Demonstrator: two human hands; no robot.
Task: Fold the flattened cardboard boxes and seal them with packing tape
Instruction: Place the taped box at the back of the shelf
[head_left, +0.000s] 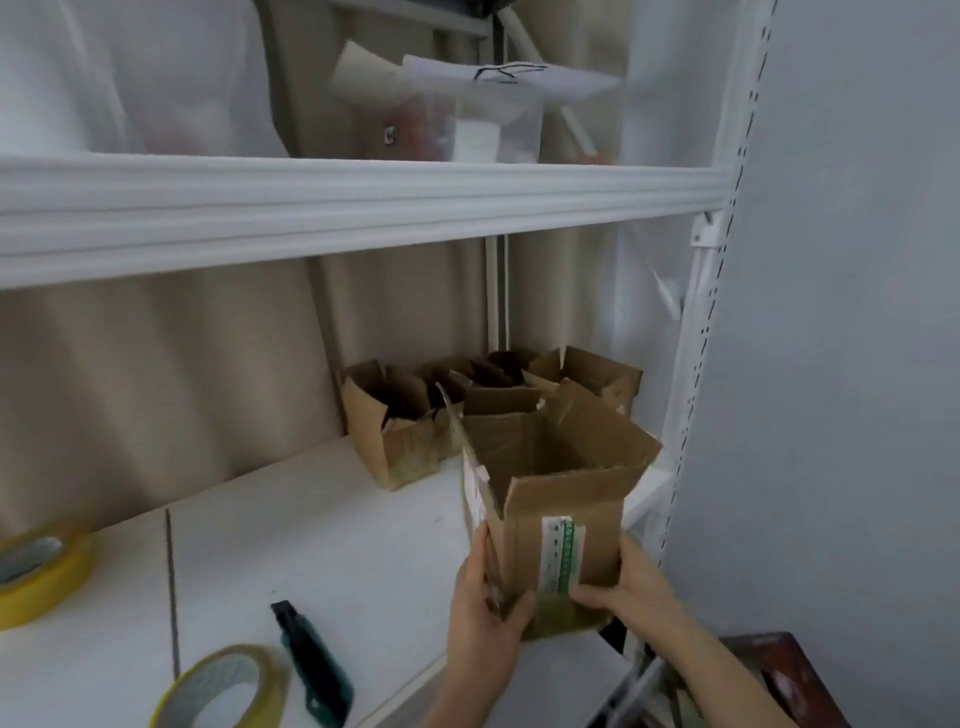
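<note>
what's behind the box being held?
Behind the held box, several other open-topped cardboard boxes stand at the back of the white shelf. Their right-hand lower parts are hidden by the held box; contents can't be seen.

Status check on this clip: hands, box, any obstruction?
Left hand and right hand both grip the cardboard box low. Box upright, top flaps open. Folded boxes behind; nothing blocking.

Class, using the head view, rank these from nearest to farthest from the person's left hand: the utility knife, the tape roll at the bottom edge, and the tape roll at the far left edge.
1. Utility knife, just left of the left hand on the white shelf.
2. Tape roll at the bottom edge, left of the knife.
3. Tape roll at the far left edge, farthest away.
</note>
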